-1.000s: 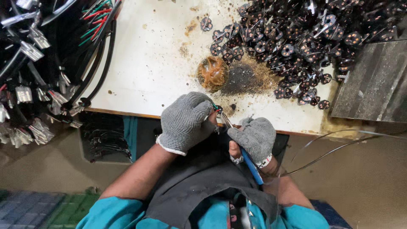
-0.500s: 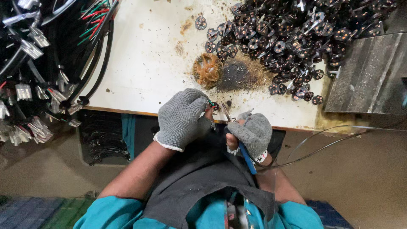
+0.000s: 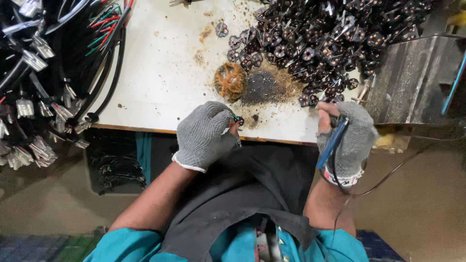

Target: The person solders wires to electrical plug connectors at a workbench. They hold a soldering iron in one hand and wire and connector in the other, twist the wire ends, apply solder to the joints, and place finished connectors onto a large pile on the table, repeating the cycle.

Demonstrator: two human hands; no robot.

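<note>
Nearest the body, a dark apron [image 3: 242, 204] covers the lap below both gloved hands. The left hand [image 3: 206, 136] is curled into a loose fist at the table [image 3: 160, 73] edge, pinching a small dark part [image 3: 239, 119] between thumb and fingertips; only the tip of the part shows. To its right and well apart, the right hand [image 3: 347, 138] is closed around a blue-handled tool [image 3: 332, 143], whose handle slants down across the palm toward the wrist, with a thin cord [image 3: 388, 177] trailing off to the right. The tool's working end is hidden behind the fingers.

Just beyond the left hand sits a round, amber-brown lump [image 3: 230, 80], beside a dark scorched patch [image 3: 264, 87] ringed with brown grit. Farther out, above and between the hands, lies a heap of small black parts [image 3: 320, 39]. A grey metal block [image 3: 412, 77] stands past the right hand. Far left of the left hand hang bundles of black cables [image 3: 43, 73] with metal terminals.
</note>
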